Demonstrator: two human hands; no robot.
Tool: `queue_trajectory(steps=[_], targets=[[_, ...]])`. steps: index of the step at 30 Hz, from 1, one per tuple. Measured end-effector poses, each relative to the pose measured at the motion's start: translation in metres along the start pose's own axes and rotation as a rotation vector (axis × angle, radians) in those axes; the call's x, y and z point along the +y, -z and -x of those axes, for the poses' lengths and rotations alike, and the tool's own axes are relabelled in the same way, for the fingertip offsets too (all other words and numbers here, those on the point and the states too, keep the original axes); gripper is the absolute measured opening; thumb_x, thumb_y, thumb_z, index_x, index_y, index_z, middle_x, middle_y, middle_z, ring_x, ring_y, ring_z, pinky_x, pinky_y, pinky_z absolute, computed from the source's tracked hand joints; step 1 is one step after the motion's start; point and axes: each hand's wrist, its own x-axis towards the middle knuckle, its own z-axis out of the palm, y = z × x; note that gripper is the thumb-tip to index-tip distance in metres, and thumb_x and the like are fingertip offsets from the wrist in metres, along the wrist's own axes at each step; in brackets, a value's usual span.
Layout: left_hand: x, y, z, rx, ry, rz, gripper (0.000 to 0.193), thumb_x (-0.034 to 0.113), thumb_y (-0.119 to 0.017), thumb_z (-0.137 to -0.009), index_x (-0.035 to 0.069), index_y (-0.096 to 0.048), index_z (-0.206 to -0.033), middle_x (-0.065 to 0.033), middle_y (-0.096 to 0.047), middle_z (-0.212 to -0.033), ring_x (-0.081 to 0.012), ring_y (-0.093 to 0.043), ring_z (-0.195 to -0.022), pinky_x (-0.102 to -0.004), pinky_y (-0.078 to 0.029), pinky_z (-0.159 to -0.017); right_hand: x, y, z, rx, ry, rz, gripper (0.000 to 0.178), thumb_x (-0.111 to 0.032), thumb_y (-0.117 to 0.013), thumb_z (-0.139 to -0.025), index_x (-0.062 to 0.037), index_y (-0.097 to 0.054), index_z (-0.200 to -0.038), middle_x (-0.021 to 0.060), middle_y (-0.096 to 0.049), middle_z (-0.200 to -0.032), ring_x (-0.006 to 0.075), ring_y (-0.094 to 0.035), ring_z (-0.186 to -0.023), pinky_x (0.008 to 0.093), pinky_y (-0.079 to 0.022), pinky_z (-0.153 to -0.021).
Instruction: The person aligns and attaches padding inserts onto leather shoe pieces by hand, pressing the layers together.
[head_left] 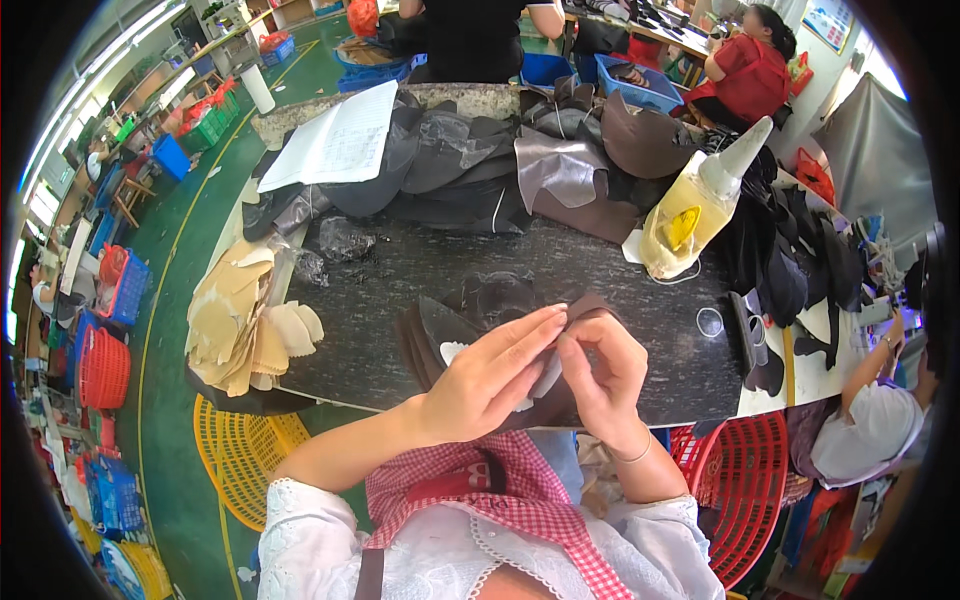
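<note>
Over the near edge of the dark worktable (420, 260), my two hands meet on a dark brown, leather-like shoe piece (588, 303). My left hand (490, 378) presses its straightened fingers together along the piece. Thumb and fingers of my right hand (606, 370) pinch the same piece at its upper edge. A pale strip shows between the hands, but most of the piece is hidden by them. Just left of my left hand, more dark brown pieces (425, 335) lie fanned out on the tabletop.
Beige cut pieces (235, 315) are piled at the left. Dark pieces (450, 150) and an open notebook (335, 137) line the back. A glue bottle (690, 210) stands back right. Yellow (245, 450) and red baskets (745, 490) flank me. Other people work nearby.
</note>
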Motion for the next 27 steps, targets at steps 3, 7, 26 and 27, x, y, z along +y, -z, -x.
queue_trajectory(steps=[3,7,26,27], targets=[[0.002,0.015,0.001,-0.011,0.116,0.059,0.032,-0.002,-0.066,-0.08,0.002,-0.064,-0.112,-0.0157,-0.06,-0.11,-0.0279,-0.063,-0.096,-0.032,-0.052,-0.08,-0.001,-0.003,0.003,-0.028,-0.027,0.003,0.006,0.0,-0.065,-0.077,0.0009,-0.062,-0.082,0.0107,-0.062,-0.076,0.0195,-0.061,-0.065,0.0279,-0.047,-0.058],[-0.002,0.025,-0.008,-0.019,0.075,0.017,0.021,-0.001,-0.069,-0.077,0.002,-0.066,-0.097,-0.0106,-0.063,-0.094,-0.0245,-0.065,-0.081,-0.0311,-0.053,-0.068,-0.01,-0.006,0.004,-0.106,-0.052,0.029,0.007,0.0,-0.065,-0.075,-0.0001,-0.065,-0.082,0.0095,-0.063,-0.072,0.0191,-0.061,-0.062,0.0283,-0.047,-0.056],[-0.01,0.002,-0.01,0.204,-0.019,-0.149,0.021,-0.005,-0.066,-0.077,0.001,-0.063,-0.097,-0.0129,-0.065,-0.096,-0.0248,-0.067,-0.08,-0.0294,-0.054,-0.067,0.003,-0.009,-0.008,-0.059,0.01,0.065,0.006,-0.001,-0.064,-0.076,0.0012,-0.064,-0.082,0.0109,-0.066,-0.076,0.018,-0.063,-0.062,0.0265,-0.048,-0.058],[-0.008,0.003,-0.012,0.205,-0.022,-0.148,0.021,-0.005,-0.066,-0.077,0.001,-0.063,-0.097,-0.0129,-0.065,-0.096,-0.0248,-0.067,-0.08,-0.0294,-0.054,-0.067,0.001,-0.009,-0.009,-0.049,-0.012,0.091,0.007,-0.003,-0.066,-0.074,0.0001,-0.064,-0.081,0.0114,-0.064,-0.071,0.0228,-0.063,-0.06,0.0274,-0.047,-0.057]])
